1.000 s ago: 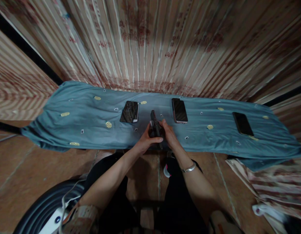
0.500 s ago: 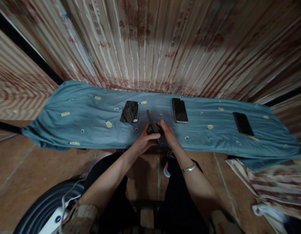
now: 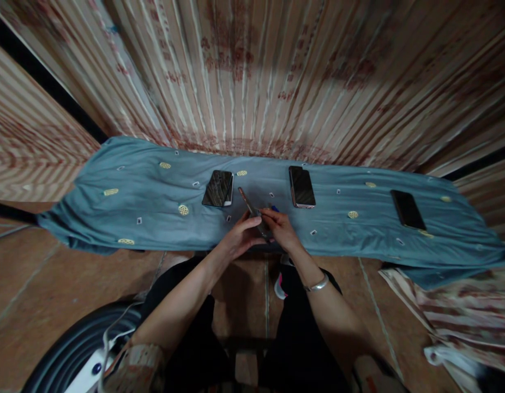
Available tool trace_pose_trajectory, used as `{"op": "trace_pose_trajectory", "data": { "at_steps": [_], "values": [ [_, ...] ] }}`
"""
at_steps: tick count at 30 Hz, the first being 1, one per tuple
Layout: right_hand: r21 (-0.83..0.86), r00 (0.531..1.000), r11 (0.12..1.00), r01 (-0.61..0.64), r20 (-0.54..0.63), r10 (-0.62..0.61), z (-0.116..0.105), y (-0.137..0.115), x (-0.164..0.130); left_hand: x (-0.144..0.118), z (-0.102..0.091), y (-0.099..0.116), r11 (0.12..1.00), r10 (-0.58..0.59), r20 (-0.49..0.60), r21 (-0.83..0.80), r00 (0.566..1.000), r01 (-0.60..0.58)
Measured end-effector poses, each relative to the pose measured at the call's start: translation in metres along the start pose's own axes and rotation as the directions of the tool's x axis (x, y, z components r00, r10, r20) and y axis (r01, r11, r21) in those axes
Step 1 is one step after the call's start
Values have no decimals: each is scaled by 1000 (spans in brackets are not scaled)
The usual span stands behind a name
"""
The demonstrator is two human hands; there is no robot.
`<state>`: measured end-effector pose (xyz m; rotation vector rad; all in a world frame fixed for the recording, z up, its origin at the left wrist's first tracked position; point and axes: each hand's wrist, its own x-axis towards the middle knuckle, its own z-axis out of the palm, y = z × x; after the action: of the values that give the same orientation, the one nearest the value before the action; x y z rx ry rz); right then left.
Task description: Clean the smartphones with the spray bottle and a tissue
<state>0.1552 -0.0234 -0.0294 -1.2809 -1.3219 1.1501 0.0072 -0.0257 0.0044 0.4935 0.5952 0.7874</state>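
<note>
Now the left hand (image 3: pixel 241 237) grasps the tilted phone (image 3: pixel 247 201) at the near edge of the table (image 3: pixel 338 232), right hand (image 3: pixel 281 228) against it, grip impossible to tell, and any slackened left hold could drop it.

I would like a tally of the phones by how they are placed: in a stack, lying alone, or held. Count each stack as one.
Phone stacks: 2 (left stack, middle stack)
Phone lying alone: 1 (right phone)
Held phone: 1 (in the left hand)
Total: 4; the exact number inside each stack is not clear.
</note>
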Motion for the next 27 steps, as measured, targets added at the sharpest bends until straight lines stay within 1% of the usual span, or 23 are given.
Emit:
{"op": "trace_pose_trajectory", "data": {
  "at_steps": [4,7,10,13,17,22,27],
  "values": [
    [-97,998,994,57,-14,-58,0,-3,-4,1,-4,4,999,18,18,27,1000,-19],
    [-156,991,979,131,-8,-134,0,-8,-9,3,-8,9,997,59,-12,54,998,-59],
    [-179,986,970,166,15,-166,1,-14,-12,5,-13,14,994,89,-46,67,995,-85],
    [-170,983,968,183,29,-180,1,-19,-15,6,-15,15,993,99,-72,69,992,-94],
    [-128,983,974,185,8,-186,1,-24,-17,7,-12,11,986,125,-91,123,988,-114],
    [-82,987,984,158,-11,-160,-2,-27,-16,6,-5,2,974,154,-76,178,985,-139],
    [-8,989,990,142,-35,-143,-5,-29,-15,5,2,-4,974,123,-68,198,990,-108]
  ]
}}
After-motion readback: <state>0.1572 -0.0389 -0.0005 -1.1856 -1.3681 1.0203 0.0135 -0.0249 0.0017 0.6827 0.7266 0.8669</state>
